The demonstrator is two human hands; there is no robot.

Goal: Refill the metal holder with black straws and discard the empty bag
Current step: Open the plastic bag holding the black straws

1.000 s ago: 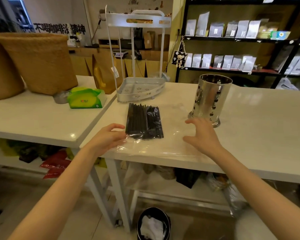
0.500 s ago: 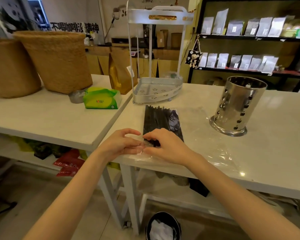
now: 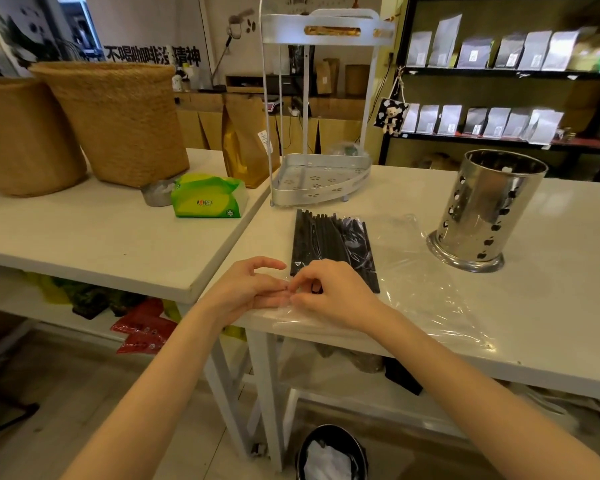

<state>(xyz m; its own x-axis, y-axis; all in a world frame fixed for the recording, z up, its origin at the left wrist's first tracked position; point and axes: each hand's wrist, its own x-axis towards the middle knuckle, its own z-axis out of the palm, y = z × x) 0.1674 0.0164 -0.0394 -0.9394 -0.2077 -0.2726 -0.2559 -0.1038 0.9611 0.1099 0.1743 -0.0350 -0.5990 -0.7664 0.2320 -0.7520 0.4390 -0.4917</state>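
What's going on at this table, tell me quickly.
A person is working at the near end of a clear plastic bag of black straws lying flat on the white table. The left hand and right hand meet at the bag's edge, fingertips pinching the plastic, apparently to open it. The straws are all inside the bag. The metal holder stands upright to the right; no straws show in it. A bin sits on the floor under the table.
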